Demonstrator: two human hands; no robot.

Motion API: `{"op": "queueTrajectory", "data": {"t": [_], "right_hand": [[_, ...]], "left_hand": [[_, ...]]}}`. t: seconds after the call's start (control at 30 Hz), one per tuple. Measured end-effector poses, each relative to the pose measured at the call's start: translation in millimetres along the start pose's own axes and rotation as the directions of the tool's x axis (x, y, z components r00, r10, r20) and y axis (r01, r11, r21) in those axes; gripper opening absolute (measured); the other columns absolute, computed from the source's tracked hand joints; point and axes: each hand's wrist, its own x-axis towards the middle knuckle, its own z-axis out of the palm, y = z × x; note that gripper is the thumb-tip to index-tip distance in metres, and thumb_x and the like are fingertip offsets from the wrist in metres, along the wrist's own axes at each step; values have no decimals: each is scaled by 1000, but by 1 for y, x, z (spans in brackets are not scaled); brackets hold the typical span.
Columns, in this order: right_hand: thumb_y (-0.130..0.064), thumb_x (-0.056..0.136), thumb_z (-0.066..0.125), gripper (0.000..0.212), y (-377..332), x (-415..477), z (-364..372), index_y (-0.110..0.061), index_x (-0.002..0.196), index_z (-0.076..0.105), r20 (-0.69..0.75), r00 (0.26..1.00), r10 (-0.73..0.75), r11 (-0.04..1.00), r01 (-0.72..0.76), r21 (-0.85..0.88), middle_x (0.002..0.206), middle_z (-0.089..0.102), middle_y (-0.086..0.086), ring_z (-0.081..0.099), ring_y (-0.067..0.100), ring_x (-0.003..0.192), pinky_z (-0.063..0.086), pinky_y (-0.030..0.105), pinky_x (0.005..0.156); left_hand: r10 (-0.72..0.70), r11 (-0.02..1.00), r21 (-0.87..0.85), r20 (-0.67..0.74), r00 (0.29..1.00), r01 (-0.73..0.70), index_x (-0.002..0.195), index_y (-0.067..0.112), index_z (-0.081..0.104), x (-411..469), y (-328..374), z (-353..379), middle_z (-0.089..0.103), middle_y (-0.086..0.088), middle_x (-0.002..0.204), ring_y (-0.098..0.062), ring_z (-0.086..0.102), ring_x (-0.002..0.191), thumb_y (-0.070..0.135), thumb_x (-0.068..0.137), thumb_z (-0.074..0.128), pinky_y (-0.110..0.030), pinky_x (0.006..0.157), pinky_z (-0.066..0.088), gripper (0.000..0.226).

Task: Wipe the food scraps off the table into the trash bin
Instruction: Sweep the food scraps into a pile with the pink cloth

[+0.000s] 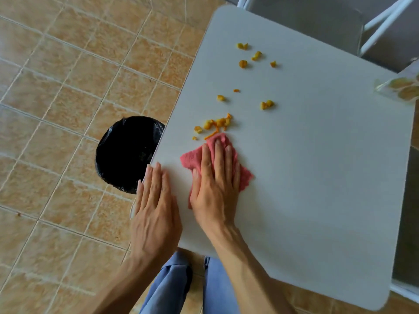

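Note:
Orange and yellow food scraps (214,125) lie scattered over the far left part of the white table (317,177), with a small heap just beyond a pink cloth (243,177). My right hand (215,180) presses flat on that cloth, fingers pointing toward the heap. My left hand (154,200) lies flat and empty on the table's left edge. A trash bin (127,152) lined with a black bag stands on the floor beside that edge, partly tucked under the tabletop.
A clear packet with round yellow pieces (401,89) sits at the table's far right edge. A white-framed chair (340,21) stands beyond the table. Tan tiled floor (68,87) spreads to the left. My legs in blue trousers (172,286) show below the table.

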Motion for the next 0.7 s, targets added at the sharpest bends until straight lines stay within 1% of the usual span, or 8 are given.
{"op": "queueTrajectory", "data": {"t": [0.17,0.37,0.47,0.57,0.6,0.63,0.67,0.7], "right_hand": [[-26,106,50,53,80,-17,-22,-10,156,41,-37,999,19,996,-22,-89,166,32,14,29,34,155,29,53,124],[-33,107,36,53,197,58,-55,-7,153,44,-149,952,268,946,-289,-143,164,34,20,34,39,150,27,54,124],[-37,105,28,60,230,114,-58,-7,156,39,-200,893,404,891,-434,-136,166,29,20,28,39,153,20,53,125],[-36,106,31,60,222,163,-47,-7,159,32,-211,773,598,786,-617,-32,169,20,18,16,37,157,10,54,127],[-35,105,34,59,208,173,-41,-6,157,36,-240,762,602,784,-621,-5,167,24,20,19,40,156,13,56,125],[-33,104,37,58,194,180,-36,-3,153,41,-283,794,538,828,-560,2,164,31,23,25,43,154,18,58,124],[-32,103,39,56,185,181,-32,-3,151,45,-285,870,402,902,-430,-40,161,36,24,31,44,152,22,58,123],[-32,104,40,55,185,177,-32,-3,151,46,-233,948,215,964,-244,-106,161,37,23,32,42,151,23,56,123]], "left_hand": [[66,992,-108,5,998,-65,148,-2,33,9,63,25,25,-16,159,-27,18,151,13,97,43,-45,121,19,54],[212,971,-117,22,977,-208,148,-1,35,68,120,49,27,-15,159,-29,22,149,15,97,44,-43,121,20,54],[215,973,-93,25,976,-212,149,-1,32,96,140,59,25,-16,160,-28,19,150,17,98,40,-43,122,18,55],[199,978,-60,18,980,-198,150,-2,28,107,152,65,22,-16,161,-27,15,151,19,99,37,-46,122,18,56],[194,980,-48,6,981,-194,150,-2,28,109,153,67,22,-16,161,-27,15,151,20,99,37,-46,122,18,56],[189,981,-39,-7,982,-189,150,-3,28,111,153,68,22,-16,161,-27,16,151,20,99,37,-46,122,18,56],[182,983,-32,-19,983,-183,149,-3,29,113,154,69,23,-16,160,-28,17,151,19,99,38,-46,122,18,56],[174,984,-26,-28,984,-175,149,-3,30,114,156,70,23,-17,160,-28,17,151,19,98,39,-46,122,18,56]]}}
